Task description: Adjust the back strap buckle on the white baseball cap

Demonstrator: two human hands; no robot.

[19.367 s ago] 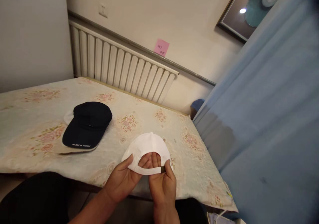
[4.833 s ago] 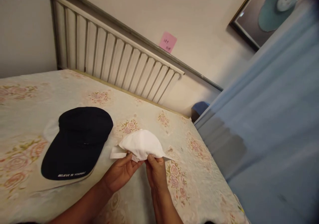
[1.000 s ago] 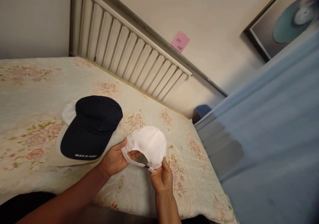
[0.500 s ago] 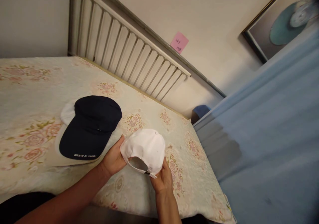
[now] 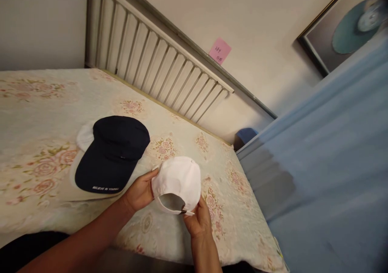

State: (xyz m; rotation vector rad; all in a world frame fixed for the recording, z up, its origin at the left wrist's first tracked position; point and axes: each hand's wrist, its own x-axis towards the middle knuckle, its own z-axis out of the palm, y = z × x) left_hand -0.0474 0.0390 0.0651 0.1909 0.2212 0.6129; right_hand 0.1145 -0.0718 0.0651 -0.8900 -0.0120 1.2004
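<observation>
A white baseball cap is held between my two hands, its back opening and strap facing me. My left hand is closed on the cap's left edge. On the other side, my right hand grips the lower right edge near the strap's end. The cap's brim is hidden behind its crown. To the left, a dark navy cap with white lettering on its brim lies on top of a pale cap, which shows only around the edges.
A floral bedspread covers the bed under the caps. Behind it stands a white radiator along the wall. A pink note and a framed picture hang there. Blue curtains border the right side, near a dark blue object.
The white cap has turned slightly in my hands and its left edge has shifted a little to the right, my left hand moving with it. The other caps lie as before.
</observation>
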